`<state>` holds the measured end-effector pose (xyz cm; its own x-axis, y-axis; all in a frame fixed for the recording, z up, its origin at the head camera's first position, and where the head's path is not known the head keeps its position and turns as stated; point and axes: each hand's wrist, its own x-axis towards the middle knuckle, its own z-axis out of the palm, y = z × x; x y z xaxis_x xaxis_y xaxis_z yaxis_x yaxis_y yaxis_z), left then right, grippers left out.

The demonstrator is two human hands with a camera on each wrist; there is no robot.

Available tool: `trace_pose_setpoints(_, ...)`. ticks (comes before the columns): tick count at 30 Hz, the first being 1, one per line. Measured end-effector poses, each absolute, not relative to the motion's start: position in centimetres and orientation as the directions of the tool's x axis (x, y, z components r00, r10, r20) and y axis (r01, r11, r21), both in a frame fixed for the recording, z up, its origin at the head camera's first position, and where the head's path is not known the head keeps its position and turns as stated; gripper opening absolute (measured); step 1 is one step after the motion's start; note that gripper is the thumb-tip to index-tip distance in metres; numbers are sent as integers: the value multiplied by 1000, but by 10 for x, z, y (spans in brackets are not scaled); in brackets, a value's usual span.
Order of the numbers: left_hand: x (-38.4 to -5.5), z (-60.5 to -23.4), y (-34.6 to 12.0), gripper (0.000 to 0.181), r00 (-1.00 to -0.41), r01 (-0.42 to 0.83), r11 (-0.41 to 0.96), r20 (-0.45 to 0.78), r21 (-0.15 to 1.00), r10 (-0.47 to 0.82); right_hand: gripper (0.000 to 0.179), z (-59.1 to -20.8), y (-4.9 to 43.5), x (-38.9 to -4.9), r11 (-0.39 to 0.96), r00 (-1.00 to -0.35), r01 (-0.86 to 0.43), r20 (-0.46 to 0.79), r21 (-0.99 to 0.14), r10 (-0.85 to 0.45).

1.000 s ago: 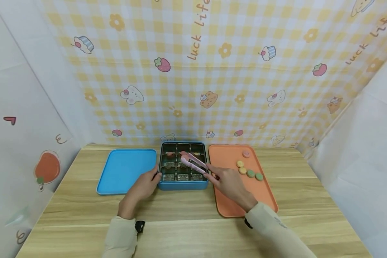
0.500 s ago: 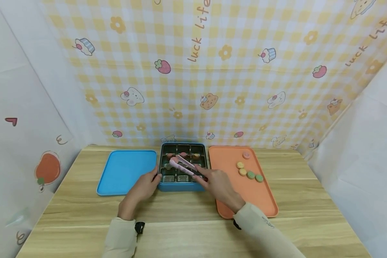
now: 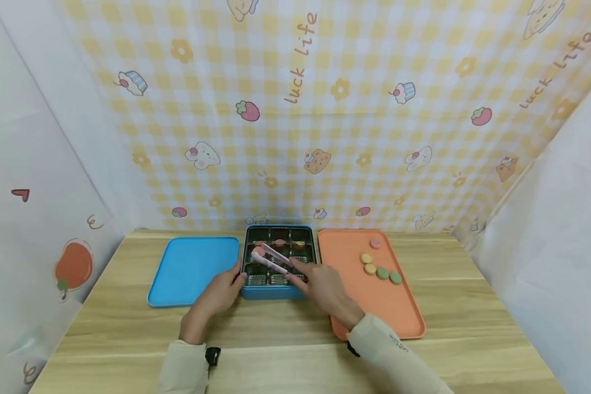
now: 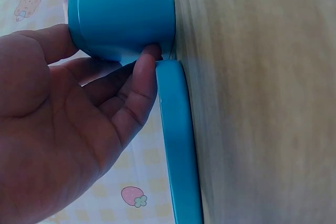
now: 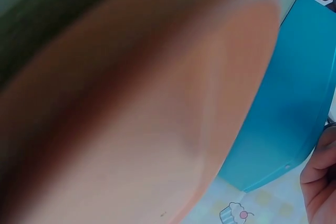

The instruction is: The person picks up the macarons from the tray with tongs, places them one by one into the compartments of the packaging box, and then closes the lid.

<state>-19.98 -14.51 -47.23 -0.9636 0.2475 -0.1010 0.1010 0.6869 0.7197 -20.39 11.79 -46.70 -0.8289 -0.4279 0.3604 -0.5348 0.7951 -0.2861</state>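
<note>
A blue box [image 3: 271, 294] with a clear divided insert stands at the back middle. My left hand [image 3: 219, 293] holds its left side near the front corner; in the left wrist view the thumb is at the upper rim and the fingers touch the blue wall [image 4: 126, 17]. My right hand [image 3: 325, 285] grips pink tongs [image 3: 272, 265], whose tips pinch a reddish-pink macaron [image 3: 259, 251] over the box's left middle compartment. Pink and yellow macarons sit in the back row, one of them a pink macaron [image 3: 279, 242]. The right wrist view shows only part of the right hand [image 5: 321, 179].
Left of the box lies a flat blue lid [image 3: 194, 271], its edge right beside my left fingers. An orange tray [image 3: 374, 312] lies to the right under my right forearm, bearing several macarons: a pink macaron [image 3: 375, 243], plus yellow and green ones. A patterned cloth [image 3: 285, 137] hangs behind.
My right hand has moved left with the tongs and the reddish-pink macaron, from the box's middle column to its left column. The left hand keeps its place at the box.
</note>
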Motion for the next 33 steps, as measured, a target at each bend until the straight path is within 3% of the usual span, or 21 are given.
trace_pose_setpoints(6,-198,-474,-145,57,-964,91,681,-108,726,243,47,-471,115,-203,791,-820,-541,385,-284,-423)
trace_pose_setpoints(15,-197,-474,-144,58,-963,94,677,-105,730,247,45,-476,113,-201,825,-807,-537,390,-176,-443)
trace_pose_setpoints(33,-199,-472,-146,58,-963,97,682,-104,725,248,47,-475,112,-204,831,-822,-524,368,-188,-435)
